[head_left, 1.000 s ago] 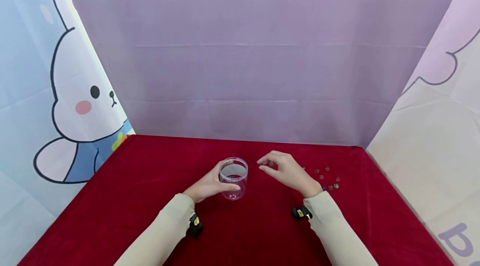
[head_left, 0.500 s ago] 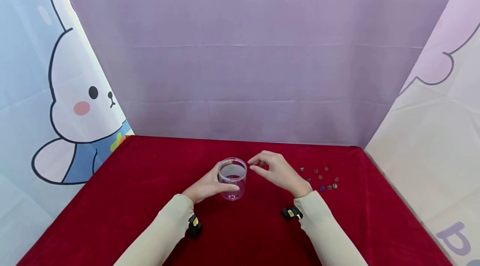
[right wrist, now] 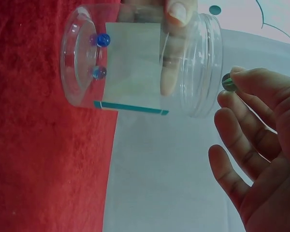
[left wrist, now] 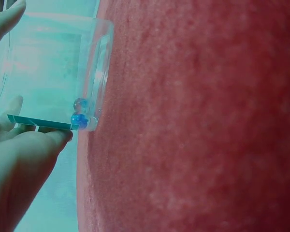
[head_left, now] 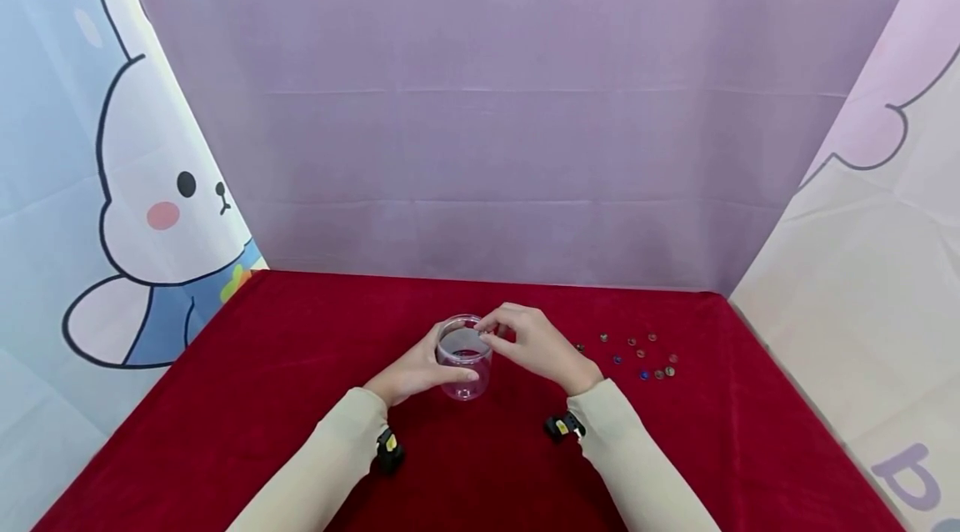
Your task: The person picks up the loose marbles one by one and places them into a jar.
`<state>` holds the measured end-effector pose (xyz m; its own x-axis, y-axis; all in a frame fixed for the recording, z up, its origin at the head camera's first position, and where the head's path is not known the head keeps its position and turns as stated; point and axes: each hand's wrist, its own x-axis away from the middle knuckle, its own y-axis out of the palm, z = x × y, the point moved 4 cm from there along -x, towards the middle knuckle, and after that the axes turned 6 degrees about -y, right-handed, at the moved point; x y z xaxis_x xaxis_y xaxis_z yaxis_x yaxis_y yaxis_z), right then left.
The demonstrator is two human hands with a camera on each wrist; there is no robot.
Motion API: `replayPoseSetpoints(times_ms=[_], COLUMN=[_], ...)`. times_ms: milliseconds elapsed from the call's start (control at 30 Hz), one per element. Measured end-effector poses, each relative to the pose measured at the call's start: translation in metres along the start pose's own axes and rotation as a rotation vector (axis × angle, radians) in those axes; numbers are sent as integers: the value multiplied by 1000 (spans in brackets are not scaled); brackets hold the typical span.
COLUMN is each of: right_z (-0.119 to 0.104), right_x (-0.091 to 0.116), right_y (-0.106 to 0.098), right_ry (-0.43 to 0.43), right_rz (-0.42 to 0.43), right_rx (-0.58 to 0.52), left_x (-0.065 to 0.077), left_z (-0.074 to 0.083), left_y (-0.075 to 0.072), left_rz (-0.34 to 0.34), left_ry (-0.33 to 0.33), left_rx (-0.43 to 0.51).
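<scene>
A clear plastic jar [head_left: 465,342] stands open-mouthed on the red cloth, and my left hand [head_left: 416,371] grips it around its side. Inside, at the bottom, lie a blue marble [right wrist: 103,39] and a clear bluish marble [right wrist: 99,72]; both also show through the wall in the left wrist view. My right hand [head_left: 528,344] is at the right side of the jar's rim. Between thumb and index finger it pinches a dark green marble [right wrist: 229,82], just outside the mouth in the right wrist view. Its other fingers are loosely bent.
Several loose marbles [head_left: 670,371] lie scattered on the red cloth [head_left: 300,399] right of my right hand, one of them a blue marble [head_left: 644,375]. A plain purple backdrop [head_left: 480,140] hangs behind the table, with printed curtains at both sides.
My right hand has moved left with the pinched marble, from a gap beside the jar to its rim. More loose marbles show behind it. The left hand and jar have stayed put.
</scene>
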<state>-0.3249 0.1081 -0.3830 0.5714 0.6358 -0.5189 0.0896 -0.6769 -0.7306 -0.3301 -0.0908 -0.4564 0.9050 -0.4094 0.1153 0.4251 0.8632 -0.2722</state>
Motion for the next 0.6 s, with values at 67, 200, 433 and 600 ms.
replayPoseSetpoints(times_ms=[67, 200, 433, 600], right_z=[0, 0, 0, -1], right_x=[-1, -2, -2, -1], right_y=[2, 4, 3, 2], right_ry=[-1, -4, -7, 15], right_rz=[-9, -16, -23, -33], right_rx=[1, 9, 16, 24], left_x=[0, 1, 1, 0], left_z=[1, 2, 3, 2], left_y=[0, 1, 1, 1], left_rz=[-3, -7, -7, -4], left_ry=[-2, -1, 6, -2], left_rx=[-3, 0, 12, 15])
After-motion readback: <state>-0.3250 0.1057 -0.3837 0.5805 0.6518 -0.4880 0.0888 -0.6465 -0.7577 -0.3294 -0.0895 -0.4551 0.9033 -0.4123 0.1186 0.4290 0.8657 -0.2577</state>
